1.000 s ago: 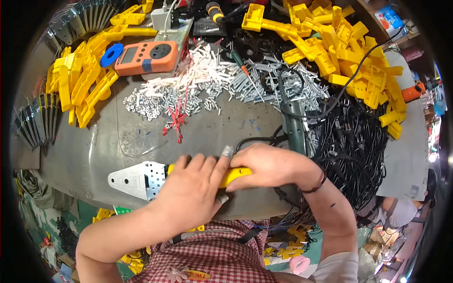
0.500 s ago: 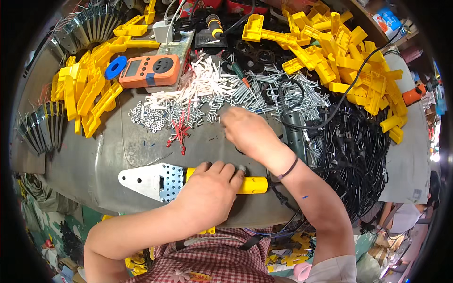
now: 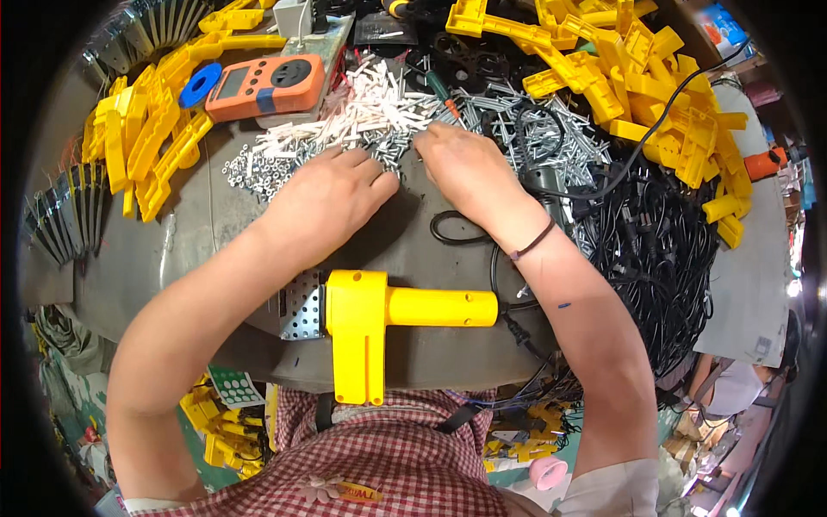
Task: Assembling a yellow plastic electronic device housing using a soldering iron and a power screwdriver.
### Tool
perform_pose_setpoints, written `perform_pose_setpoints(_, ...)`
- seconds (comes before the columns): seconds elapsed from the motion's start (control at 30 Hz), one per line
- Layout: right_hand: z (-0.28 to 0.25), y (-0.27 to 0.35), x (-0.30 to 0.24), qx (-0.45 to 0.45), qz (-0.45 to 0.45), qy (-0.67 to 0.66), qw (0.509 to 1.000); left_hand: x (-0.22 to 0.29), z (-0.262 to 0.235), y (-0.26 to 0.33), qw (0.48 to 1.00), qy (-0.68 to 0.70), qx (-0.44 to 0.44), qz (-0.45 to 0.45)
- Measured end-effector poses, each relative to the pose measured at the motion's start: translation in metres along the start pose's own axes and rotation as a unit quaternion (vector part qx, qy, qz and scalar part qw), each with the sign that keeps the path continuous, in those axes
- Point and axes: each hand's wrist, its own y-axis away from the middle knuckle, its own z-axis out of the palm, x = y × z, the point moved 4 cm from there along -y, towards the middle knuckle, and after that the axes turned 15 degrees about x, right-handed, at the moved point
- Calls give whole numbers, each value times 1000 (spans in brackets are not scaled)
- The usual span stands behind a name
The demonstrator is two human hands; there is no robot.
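Observation:
A yellow plastic pistol-shaped housing lies on the near part of the grey worktop, its round handle pointing right. A perforated metal plate sticks out from its left side, partly hidden by my left forearm. My left hand, fingers curled together, rests at the near edge of the small hardware pile, beside the nuts. My right hand has its fingertips pinched together by the screws and the white sleeves. Whatever either hand's fingers hold is hidden.
An orange meter and a blue tape roll stand at the far left. Yellow housings lie left, with more at far right. Black cables heap on the right. A green-handled screwdriver lies among the long screws.
My left hand has let go of the yellow housing and reached forward to the hardware pile. The housing now lies with its wide part toward me. My right hand has shifted slightly forward.

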Motion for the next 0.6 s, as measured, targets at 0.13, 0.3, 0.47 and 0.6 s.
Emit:
perform_pose_setpoints(0.13, -8, 0, 3, -1, 24, -102, 995, -3, 8, 2, 999, 36, 15, 13)
perform_pose_setpoints(0.3, -71, 34, -66, -149, 278, -372, 873, -1, 9, 8, 998, 68, 8, -1)
perform_pose_setpoints(0.47, -90, 83, -129, -254, 258, -432, 826, 5, 10, -5, 998, 67, 3, 16)
perform_pose_setpoints(0.6, -85, 90, -141, -239, 248, -440, 830, 0, 3, -3, 989, 130, 3, -68)
